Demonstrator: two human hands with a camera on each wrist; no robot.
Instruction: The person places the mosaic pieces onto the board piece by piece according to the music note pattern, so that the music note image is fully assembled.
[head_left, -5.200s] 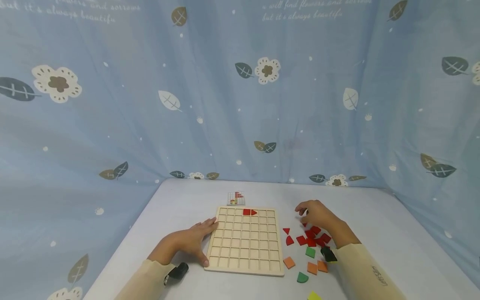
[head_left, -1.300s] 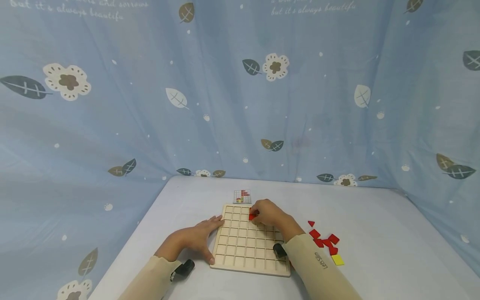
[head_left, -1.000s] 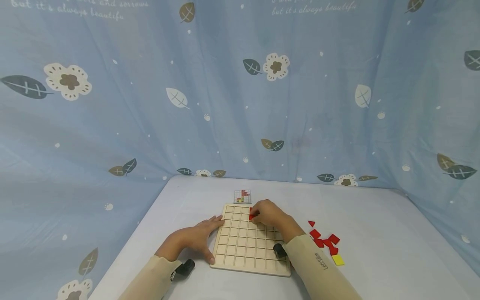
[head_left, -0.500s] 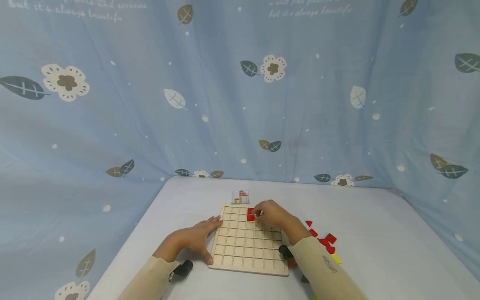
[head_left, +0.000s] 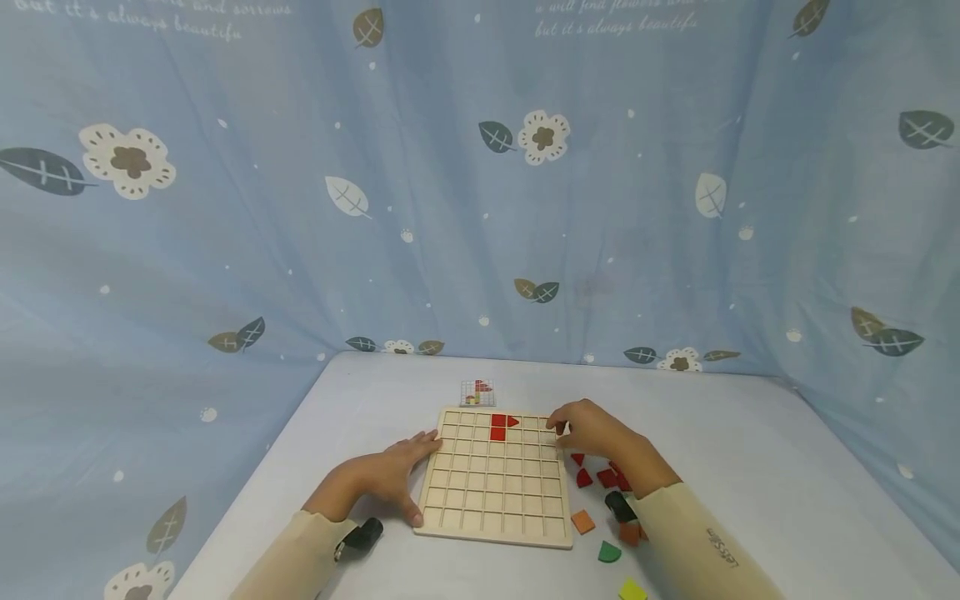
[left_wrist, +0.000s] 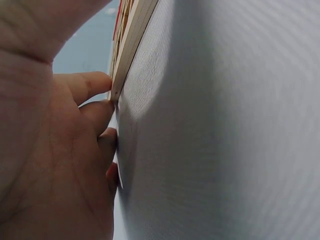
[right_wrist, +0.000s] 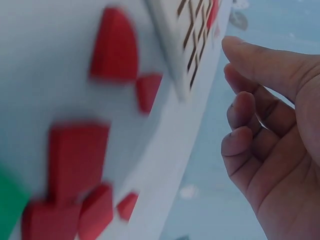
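- The wooden board (head_left: 491, 475) lies on the tabletop (head_left: 390, 392), its far edge just short of the pattern card (head_left: 477, 392).
- Along its far rows sit two red squares (head_left: 498, 427), one behind the other, with a red pointed piece (head_left: 513, 422) beside the farther, aimed at the tabletop's right edge.
- The right hand (head_left: 600, 437) is at the board's far right corner, grip loosely curled, thumb and forefinger slightly apart, no piece visible in it.
- Loose red pieces (head_left: 607, 478) lie off the board's right edge, from that grip toward the tabletop's near edge; the right hand is much the nearer.
- The left hand (head_left: 378, 479) touches the board's left edge, fingers and thumb spread, its grip closed round nothing.
- The board looks nearly square; I cannot tell its long axis.
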